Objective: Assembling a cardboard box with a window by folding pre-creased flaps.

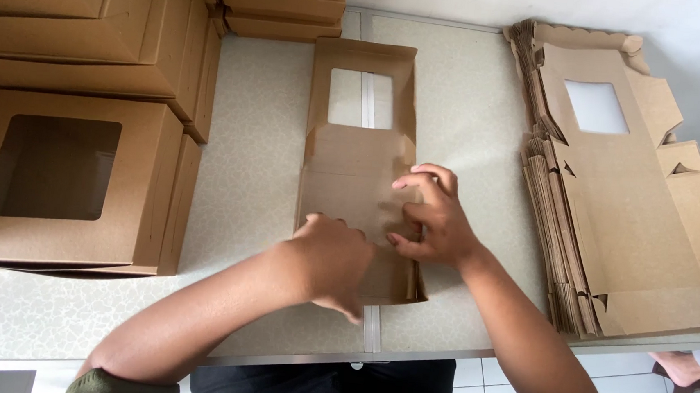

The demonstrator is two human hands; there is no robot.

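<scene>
Both hands on flat cardboard blank, ctr table

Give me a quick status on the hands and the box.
Left hand and right hand pressing on flat windowed box blank. Nothing blocking.

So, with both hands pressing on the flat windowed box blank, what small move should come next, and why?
Probably lift the right side panel along its crease. The kraft box blank lies flat on the table, the left hand pins its lower part, and the right hand has its fingers curled at the right edge, where the flap looks partly raised.
</scene>
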